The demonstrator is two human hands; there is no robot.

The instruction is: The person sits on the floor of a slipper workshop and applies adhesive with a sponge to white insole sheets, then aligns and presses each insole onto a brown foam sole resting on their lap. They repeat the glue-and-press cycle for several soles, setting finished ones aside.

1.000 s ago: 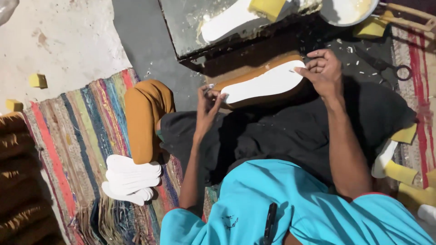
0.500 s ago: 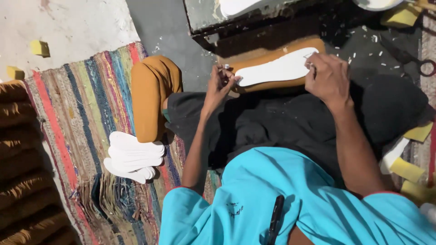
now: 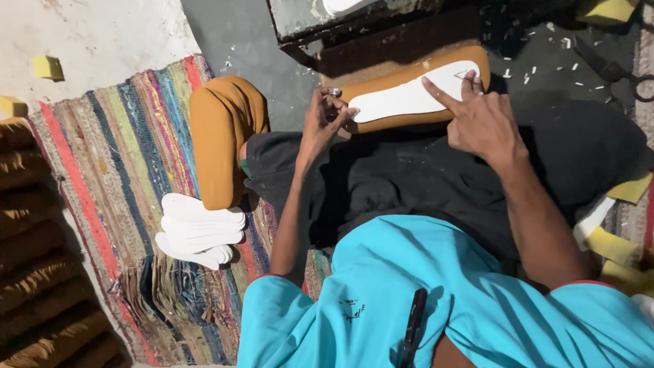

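A white insole-shaped piece [image 3: 409,95] lies flat on a tan sole-shaped piece [image 3: 381,123], resting on my dark-clothed lap. My left hand [image 3: 323,119] is at the white piece's heel end, fingers pinched on a small metal-tipped tool [image 3: 335,92]. My right hand [image 3: 480,119] rests over the toe end. Its index finger is stretched out and presses on the white piece, and the other fingers are loosely spread.
A stack of white insoles [image 3: 197,235] lies on the striped rug [image 3: 116,170] beside a folded tan sheet [image 3: 221,136]. A dark metal box [image 3: 306,24] stands ahead. Scissors [image 3: 613,68] lie at the far right. Yellow foam blocks [image 3: 48,66] and brown stacked pieces [image 3: 34,259] sit at the left.
My right hand has opened from a grip on the toe end to a pointing press. My left hand has reached the heel end. The view has shifted down and right.
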